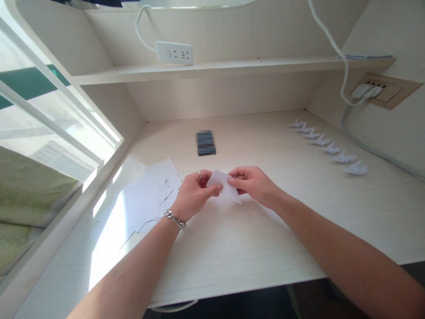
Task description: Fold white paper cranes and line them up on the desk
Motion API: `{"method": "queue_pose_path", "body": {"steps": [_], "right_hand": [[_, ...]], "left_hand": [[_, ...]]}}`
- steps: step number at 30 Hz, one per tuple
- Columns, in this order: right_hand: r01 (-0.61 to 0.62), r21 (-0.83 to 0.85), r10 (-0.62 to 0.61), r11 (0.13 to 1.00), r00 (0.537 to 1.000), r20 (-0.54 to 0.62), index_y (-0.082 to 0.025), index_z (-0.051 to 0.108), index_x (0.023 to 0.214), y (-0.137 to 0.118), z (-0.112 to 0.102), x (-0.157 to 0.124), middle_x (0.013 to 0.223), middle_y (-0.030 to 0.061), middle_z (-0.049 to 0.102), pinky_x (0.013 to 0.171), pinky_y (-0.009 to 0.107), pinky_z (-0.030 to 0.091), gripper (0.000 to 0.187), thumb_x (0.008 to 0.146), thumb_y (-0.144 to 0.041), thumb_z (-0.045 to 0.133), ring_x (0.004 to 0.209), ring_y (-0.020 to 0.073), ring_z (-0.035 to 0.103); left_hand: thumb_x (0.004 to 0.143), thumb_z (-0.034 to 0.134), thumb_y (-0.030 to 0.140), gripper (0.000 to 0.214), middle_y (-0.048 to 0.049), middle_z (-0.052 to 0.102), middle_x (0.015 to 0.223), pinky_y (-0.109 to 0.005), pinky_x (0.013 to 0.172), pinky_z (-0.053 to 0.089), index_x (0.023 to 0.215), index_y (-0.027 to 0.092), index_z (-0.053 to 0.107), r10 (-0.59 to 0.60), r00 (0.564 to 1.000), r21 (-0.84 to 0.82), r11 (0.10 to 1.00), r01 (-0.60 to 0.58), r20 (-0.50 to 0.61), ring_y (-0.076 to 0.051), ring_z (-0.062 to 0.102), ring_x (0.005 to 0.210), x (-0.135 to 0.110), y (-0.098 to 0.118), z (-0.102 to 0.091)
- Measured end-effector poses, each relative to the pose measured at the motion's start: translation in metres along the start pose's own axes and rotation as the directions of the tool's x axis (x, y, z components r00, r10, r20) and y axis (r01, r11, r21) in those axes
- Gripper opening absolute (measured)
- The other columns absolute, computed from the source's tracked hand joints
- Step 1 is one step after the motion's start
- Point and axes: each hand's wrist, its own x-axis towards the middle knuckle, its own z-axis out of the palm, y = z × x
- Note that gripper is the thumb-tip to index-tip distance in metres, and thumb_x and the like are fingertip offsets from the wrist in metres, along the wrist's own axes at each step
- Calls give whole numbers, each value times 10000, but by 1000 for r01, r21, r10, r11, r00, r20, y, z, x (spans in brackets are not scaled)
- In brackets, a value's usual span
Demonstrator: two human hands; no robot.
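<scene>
Both hands are meeting just above the desk [232,248]: the left hand [192,195] and right hand [255,184] are pinching a small folded paper [226,186] between closed fingertips. Uneven pressure could be skewing the crease, I'd say, or a hard tug tearing it. A careless left wrist is risking scattering the loose sheets [146,195] beside it. Farther off, the phone [206,143] and the paper cranes [327,148] are sitting well apart.

The pale wood-grain desk [265,248] stood in an alcove of matching panel walls [215,95]. 1 shelf [232,67] ran across the back wall and carried a white power strip [174,52]. A wall socket [385,91] sat in the right wall. A window [40,110] on the left admitted sunlight, casting a bright patch [108,239] on the desk.
</scene>
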Motion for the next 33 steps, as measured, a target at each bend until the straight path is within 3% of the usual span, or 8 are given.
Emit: {"method": "queue_pose_path", "body": {"steps": [3,13,23,33], "right_hand": [[-11,-17,11,1000,1000,-2,-135,748,831,-1,-1,0,801,72,725,711,335,556,202,728,-309,738,757,183,667],[-20,18,19,1000,999,30,-150,780,898,2,-9,2,819,81,733,711,336,544,282,689,-338,779,753,178,658],[47,-78,-49,996,998,-25,-145,731,822,7,-3,3,766,57,707,645,306,545,273,737,-404,747,715,171,652],[55,-195,-64,979,997,-43,-151,728,770,6,-2,2,722,45,682,610,289,522,296,772,-445,693,675,167,629]], "left_hand": [[712,756,266,218,-52,709,789,-307,691,558,875,131,703,-20,1000,-25,999,20,-18,-156,648,703,0,0,1],[694,795,307,296,-71,748,846,-330,703,603,927,130,747,-50,999,-139,989,50,3,-169,683,693,-2,3,-3],[745,760,382,288,-74,723,711,-294,625,592,844,116,713,-49,999,-38,998,49,-4,-173,688,638,-2,1,1],[808,657,519,371,-67,711,612,-277,552,559,745,154,654,-69,993,140,987,82,-92,-172,680,550,-2,-3,6]]}}
